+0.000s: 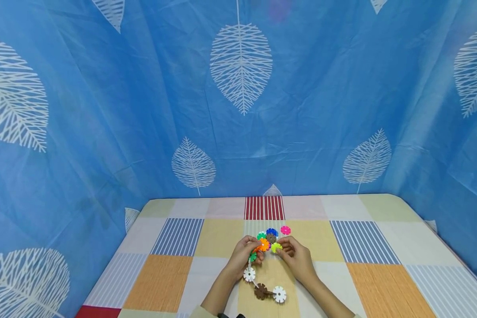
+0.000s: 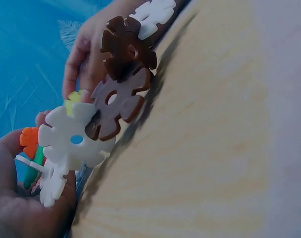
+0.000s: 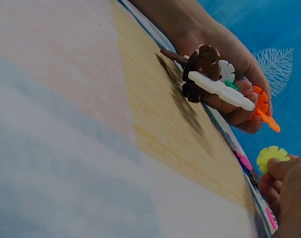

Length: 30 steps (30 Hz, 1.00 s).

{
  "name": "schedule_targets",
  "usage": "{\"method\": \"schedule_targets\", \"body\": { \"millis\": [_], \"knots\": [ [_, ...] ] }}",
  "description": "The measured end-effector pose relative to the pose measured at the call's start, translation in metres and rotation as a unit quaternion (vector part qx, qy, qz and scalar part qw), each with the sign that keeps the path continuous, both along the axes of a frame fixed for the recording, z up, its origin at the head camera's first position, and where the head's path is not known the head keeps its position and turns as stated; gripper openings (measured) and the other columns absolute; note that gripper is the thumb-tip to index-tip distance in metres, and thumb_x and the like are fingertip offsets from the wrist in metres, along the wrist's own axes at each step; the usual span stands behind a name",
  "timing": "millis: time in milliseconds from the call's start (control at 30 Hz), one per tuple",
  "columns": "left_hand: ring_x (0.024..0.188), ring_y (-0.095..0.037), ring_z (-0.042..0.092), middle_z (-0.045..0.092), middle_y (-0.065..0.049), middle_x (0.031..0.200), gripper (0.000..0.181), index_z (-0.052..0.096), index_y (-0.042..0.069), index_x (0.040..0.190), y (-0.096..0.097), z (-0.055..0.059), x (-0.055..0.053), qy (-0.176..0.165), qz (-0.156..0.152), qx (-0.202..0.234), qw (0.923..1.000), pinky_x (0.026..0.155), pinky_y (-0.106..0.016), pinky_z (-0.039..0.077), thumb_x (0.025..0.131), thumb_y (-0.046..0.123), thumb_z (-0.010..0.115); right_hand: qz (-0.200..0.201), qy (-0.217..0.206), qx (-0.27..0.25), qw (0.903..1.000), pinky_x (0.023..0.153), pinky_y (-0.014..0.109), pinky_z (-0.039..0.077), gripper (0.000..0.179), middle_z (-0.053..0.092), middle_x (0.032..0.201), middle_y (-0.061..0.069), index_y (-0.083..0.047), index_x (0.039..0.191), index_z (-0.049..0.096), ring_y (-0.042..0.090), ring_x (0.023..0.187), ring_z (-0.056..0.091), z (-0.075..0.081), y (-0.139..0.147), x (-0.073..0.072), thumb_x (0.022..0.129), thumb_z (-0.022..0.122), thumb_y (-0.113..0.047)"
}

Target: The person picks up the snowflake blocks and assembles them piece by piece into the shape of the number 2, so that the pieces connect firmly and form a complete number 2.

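My left hand grips a chain of notched plastic snowflake discs by its far end, where an orange disc and a green disc are joined. The rest of the chain hangs down toward me: a white disc, a brown disc and, at the near end, another white disc. In the right wrist view, my right hand pinches a yellow disc between thumb and fingers, apart from the orange disc. From the head, the yellow disc is just right of the orange one.
Loose discs lie beyond my hands, among them a blue one, a grey-brown one and a green one. A pink disc sits to their right. The patchwork tablecloth ends at a blue leaf-print curtain.
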<state>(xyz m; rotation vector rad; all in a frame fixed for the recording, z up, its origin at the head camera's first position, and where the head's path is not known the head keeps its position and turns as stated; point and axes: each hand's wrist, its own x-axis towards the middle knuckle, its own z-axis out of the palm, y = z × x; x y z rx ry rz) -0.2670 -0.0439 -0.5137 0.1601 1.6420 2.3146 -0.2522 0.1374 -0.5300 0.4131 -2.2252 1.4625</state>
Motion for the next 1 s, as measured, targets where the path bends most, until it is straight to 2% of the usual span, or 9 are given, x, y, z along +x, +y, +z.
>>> {"method": "schedule_targets", "body": {
  "millis": [100,167,300,533,800,900,1000],
  "knots": [
    [0.05,-0.008,0.054,0.059,-0.005,0.068,0.018,0.048,-0.002,0.1,0.001,0.0,0.0,0.006,0.005,-0.014,0.9999,0.046,-0.018,0.048,0.089,0.01,0.056,0.015,0.011,-0.046,0.9988,0.058,0.022,0.054,0.022,0.066,0.079,-0.001,-0.005,0.092,0.066,0.008,0.069,0.062,0.0,0.0,0.001,0.074,0.072,0.005],
    [0.05,-0.008,0.055,0.059,-0.005,0.069,0.017,0.051,-0.003,0.098,0.002,-0.001,0.0,0.012,0.003,-0.021,0.9997,0.046,-0.018,0.048,0.09,0.011,0.056,0.023,0.012,-0.063,0.9977,0.059,0.023,0.054,0.019,0.067,0.08,0.001,-0.004,0.091,0.067,0.009,0.07,0.063,-0.001,-0.001,0.001,0.075,0.072,0.005],
    [0.049,-0.009,0.056,0.059,-0.004,0.066,0.012,0.055,0.002,0.087,0.002,-0.002,0.0,0.011,-0.002,-0.02,0.9997,0.047,-0.018,0.049,0.09,0.014,0.056,0.038,0.011,-0.076,0.9964,0.061,0.024,0.055,0.016,0.068,0.081,0.003,-0.002,0.09,0.067,0.011,0.071,0.064,-0.001,-0.001,0.001,0.075,0.072,0.003],
    [0.049,-0.009,0.055,0.058,-0.004,0.063,0.013,0.054,0.004,0.082,0.002,-0.002,-0.001,0.012,0.006,-0.016,0.9998,0.046,-0.018,0.048,0.091,0.013,0.054,0.045,0.004,-0.089,0.995,0.061,0.026,0.055,0.018,0.068,0.08,0.007,-0.002,0.088,0.066,0.018,0.069,0.065,0.004,-0.004,0.002,0.074,0.071,0.008],
    [0.048,-0.009,0.056,0.059,-0.004,0.063,0.013,0.053,0.004,0.081,0.002,-0.002,-0.001,0.019,-0.009,-0.028,0.9994,0.046,-0.018,0.048,0.09,0.013,0.055,0.048,0.07,-0.039,0.9956,0.058,0.026,0.055,0.017,0.066,0.075,0.012,0.002,0.081,0.065,0.023,0.064,0.064,0.032,-0.009,0.018,0.07,0.071,0.015],
    [0.048,-0.01,0.056,0.059,-0.004,0.062,0.014,0.054,0.001,0.082,0.0,-0.003,0.0,0.029,-0.014,-0.037,0.9988,0.047,-0.019,0.049,0.091,0.012,0.054,0.055,0.118,-0.009,0.9915,0.058,0.025,0.054,0.021,0.066,0.073,0.011,0.002,0.078,0.066,0.024,0.061,0.064,0.034,-0.009,0.019,0.066,0.071,0.017],
    [0.049,-0.01,0.057,0.06,-0.004,0.062,0.014,0.056,-0.002,0.083,-0.001,-0.002,-0.001,0.04,-0.016,-0.043,0.9981,0.047,-0.019,0.049,0.091,0.01,0.053,0.054,0.159,0.012,0.9857,0.057,0.024,0.054,0.024,0.066,0.071,0.01,0.001,0.077,0.066,0.023,0.06,0.064,0.028,-0.008,0.014,0.063,0.073,0.019]
  ]
}}
